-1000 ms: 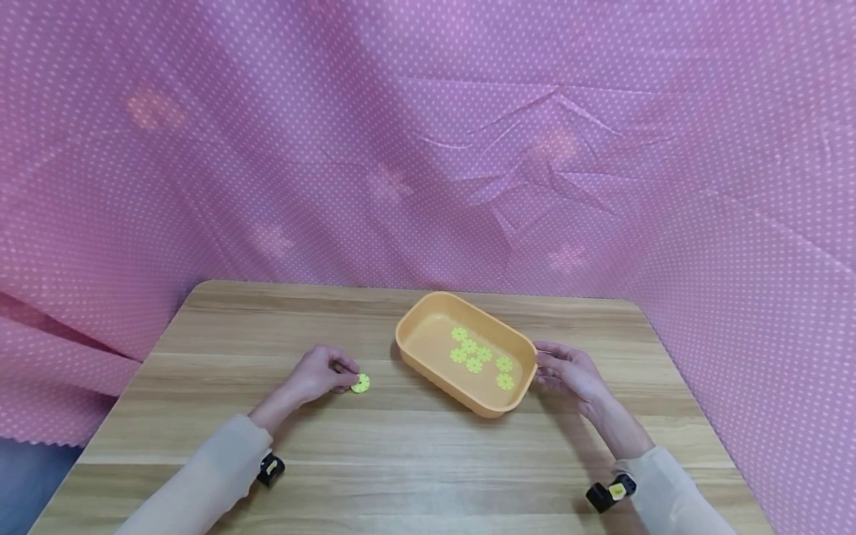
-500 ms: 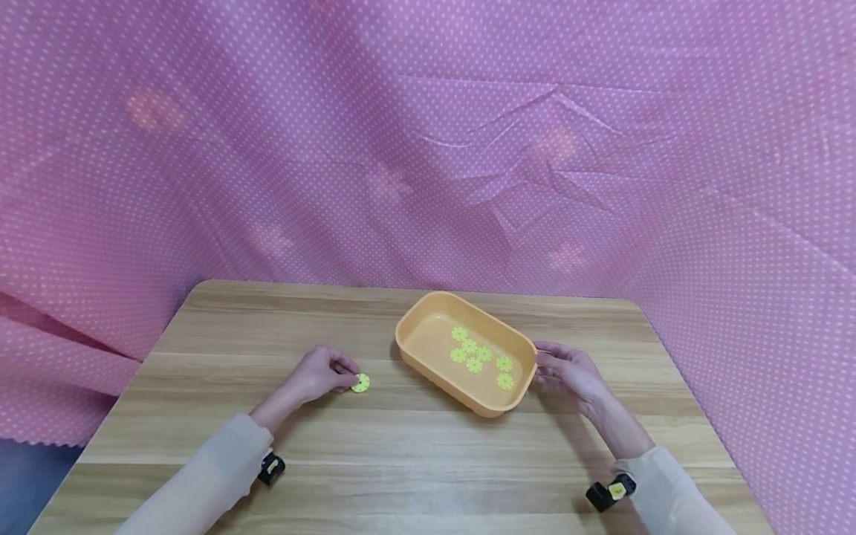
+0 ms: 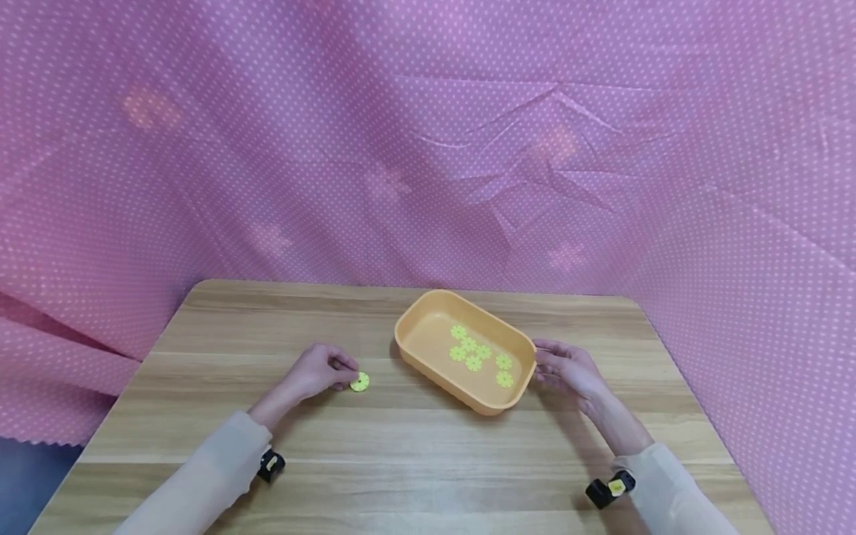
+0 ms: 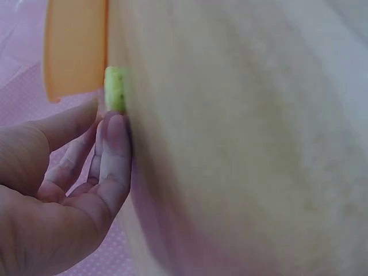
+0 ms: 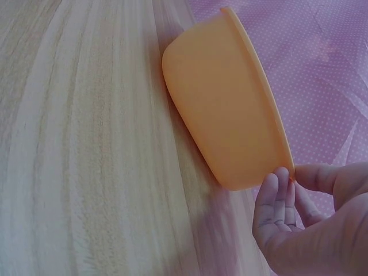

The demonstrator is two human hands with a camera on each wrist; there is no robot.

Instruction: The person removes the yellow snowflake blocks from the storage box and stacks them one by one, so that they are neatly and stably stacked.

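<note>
Left hand [image 3: 319,373] pinches disc [image 3: 360,382] flat on table [image 3: 200,327], at tray's [image 3: 521,397] 9 o'clock. Right hand [image 3: 568,369], fingers loosely curled, steadies rim at 3 o'clock. Lift disc edge cleanly, clear rim.

A wooden table [image 3: 414,453] carries everything here. An orange tray [image 3: 417,355] sits on it right of the middle, set at a slant, with several yellow-green discs [image 3: 473,363] lying inside. One more disc [image 3: 360,382] lies flat on the bare wood to the tray's left, near it.
</note>
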